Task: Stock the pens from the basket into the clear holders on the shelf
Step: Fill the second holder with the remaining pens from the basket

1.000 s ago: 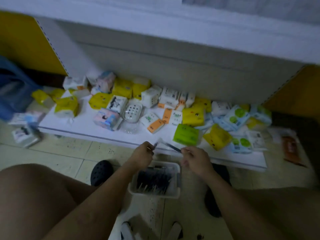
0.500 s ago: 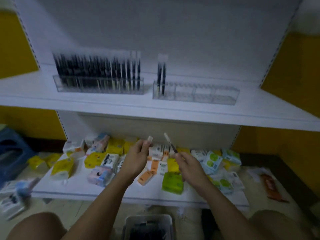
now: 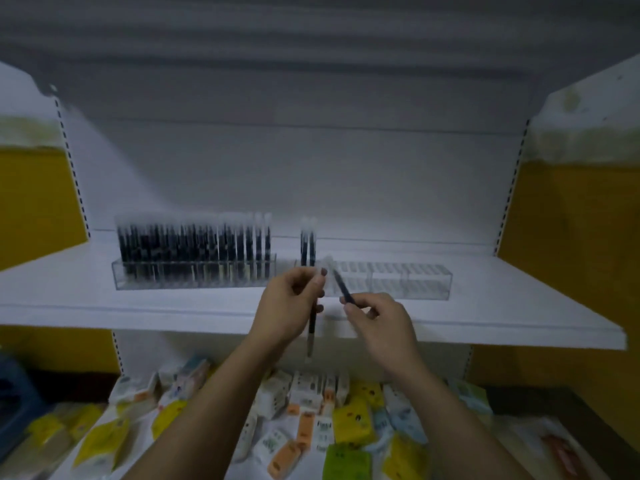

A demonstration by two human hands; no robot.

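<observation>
Pens gripped one to each hand at the white shelf (image 3: 104,306)

Fingers of the left hand (image 3: 294,299) were curled round a hanging pen (image 3: 311,327), which pointed almost straight down in front of the shelf's near edge, its upper end hidden inside the grip. To the right, the right hand (image 3: 377,317) pinched a slanted pen (image 3: 341,285) by its lower end. That pen leaned up and to the left, its blurred pale tip just in front of the right holder (image 3: 408,282). This clear holder stood on the shelf with two pens (image 3: 308,244) upright at its left end. Just beside it on the left stood the left holder (image 3: 194,282), packed along its length with a row of dark pens (image 3: 194,244), all upright with pale tops. Below and nearer, packets (image 3: 351,422) in yellow, white, orange and green lay scattered over a lower shelf (image 3: 142,434). Both forearms reached up from the near edge of the view.
</observation>
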